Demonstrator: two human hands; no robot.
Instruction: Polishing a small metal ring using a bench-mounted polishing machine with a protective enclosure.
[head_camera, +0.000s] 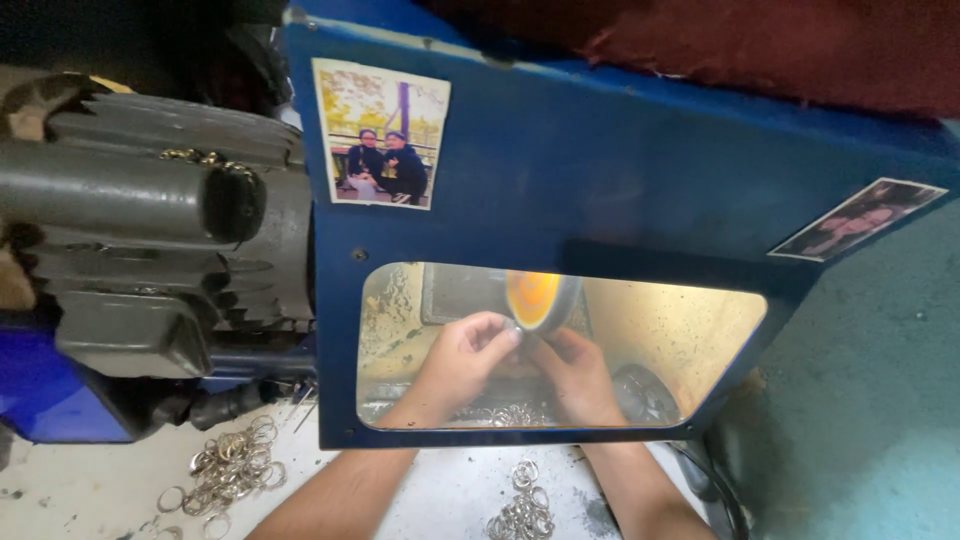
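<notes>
Both forearms pass under the lower edge of a blue painted sheet-metal guard hood (620, 180), and the hands work behind its clear, yellowed viewing window (680, 330). The step in hand appears to be polishing: the left hand (462, 358) and the right hand (578, 372) meet just below the orange-yellow buffing wheel (536, 297) and together pinch a small silver metal ring (516, 327), which sits at the fingertips touching or just short of the wheel's lower rim; the window's tint makes the exact contact hard to confirm. Both hands are closed on that ring, thumbs and forefingers pressed in from either side. Judging from this posture, the next move calls for steady, light pressure and a slow turn of the ring so that each part of its band meets the wheel, with the fingertips kept off the spinning face. The wheel reads as soft and fibrous, with a brighter centre and a darker edge. To the left, a grey ribbed cast-metal motor housing (150, 230) sits on a blue base. On the pale, dusty work surface (80, 490) lie loose heaps of thin, round, bright metal rings: one pile at the left (228, 470), another between the forearms (522, 510), and more inside the hood near the wrists (510, 415). Two printed photographs (382, 134) are stuck to the hood.
</notes>
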